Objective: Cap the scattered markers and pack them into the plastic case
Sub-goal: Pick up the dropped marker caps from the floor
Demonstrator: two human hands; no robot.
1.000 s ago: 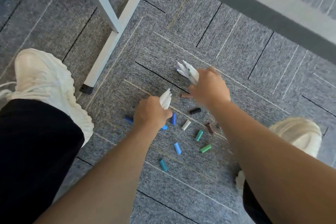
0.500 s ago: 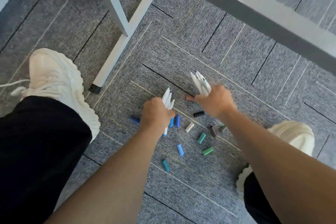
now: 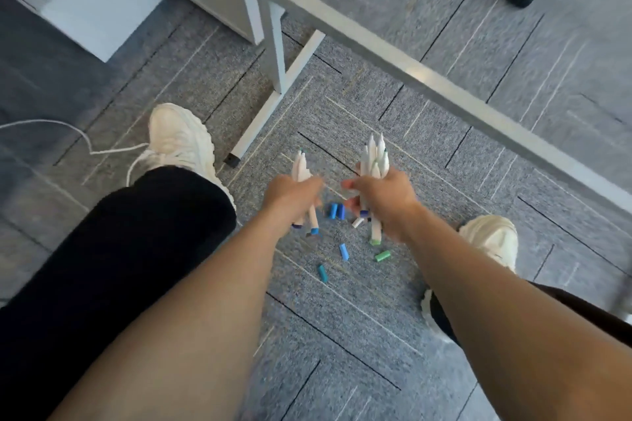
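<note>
**Gathering uncapped markers in both fists, caps loose on the floor**

Left hand [image 3: 290, 195]: fingers curled round a small bundle of markers [image 3: 301, 166]. Right hand [image 3: 379, 191]: fingers curled round a larger bundle [image 3: 374, 155]. The two fists are side by side, close together but apart, above the carpet [image 3: 342, 335].

Judged purpose: the markers are held in fistfuls for collecting. Neither hand has fingers free for capping.

Orientation: in both bundles the long axis runs away from the person. The pale tapered tips point forward beyond the knuckles, and the butt ends stick out below the fists. Motion blur prevents a count.

Loose caps [image 3: 343, 251], blue, teal and green, lie scattered on the carpet just below and behind the hands.

Surroundings: one white shoe [image 3: 178, 138] stands to each side and a white table frame [image 3: 410, 68] crosses ahead.

The plastic case is not in view, so no packing can be confirmed. Capping appears not yet begun.
</note>
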